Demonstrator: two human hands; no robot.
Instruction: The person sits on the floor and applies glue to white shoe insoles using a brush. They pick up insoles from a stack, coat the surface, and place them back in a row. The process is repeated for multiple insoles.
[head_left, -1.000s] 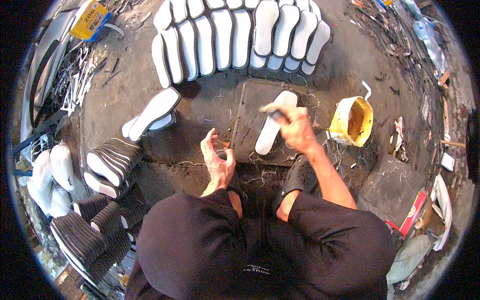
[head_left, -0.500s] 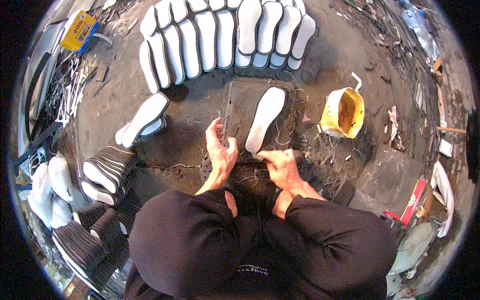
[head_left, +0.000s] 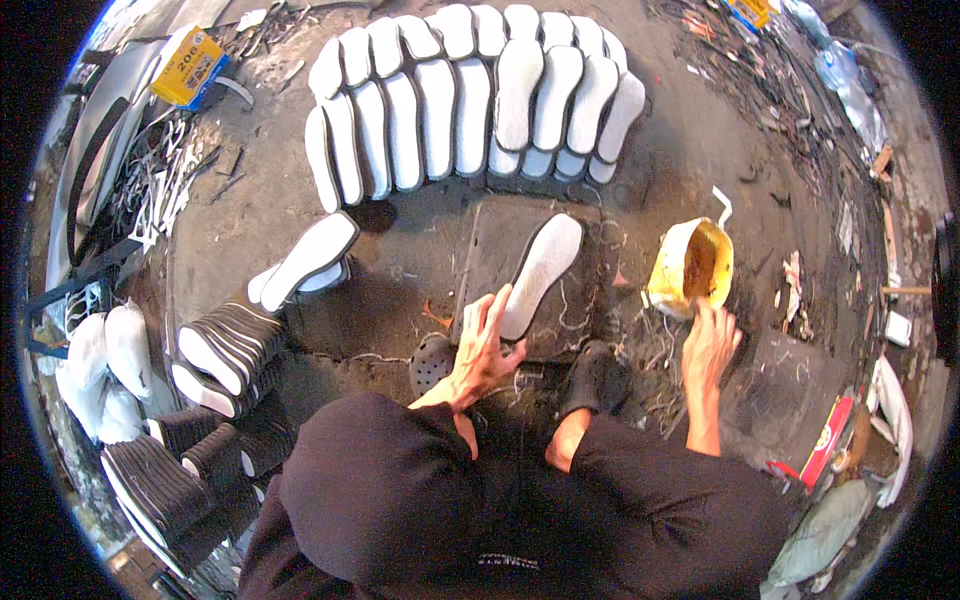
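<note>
Our left hand (head_left: 482, 350) sits loosely spread at the white sole's (head_left: 548, 268) near end. Our right hand (head_left: 711, 345) is at the yellow container's (head_left: 668, 265) rim — holding what, we can't tell.

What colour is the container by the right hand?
Yellow container, brownish inside; best seen in head view.

white, black-edged sole (head_left: 545, 275) in the middle, yellow pot (head_left: 678, 262) with brown-stained inside to the right, white, black-rimmed soles (head_left: 436, 112) at far side, black-and-white striped stacks (head_left: 160, 475) near left, yellow-and-blue box (head_left: 188, 68) far left
</note>
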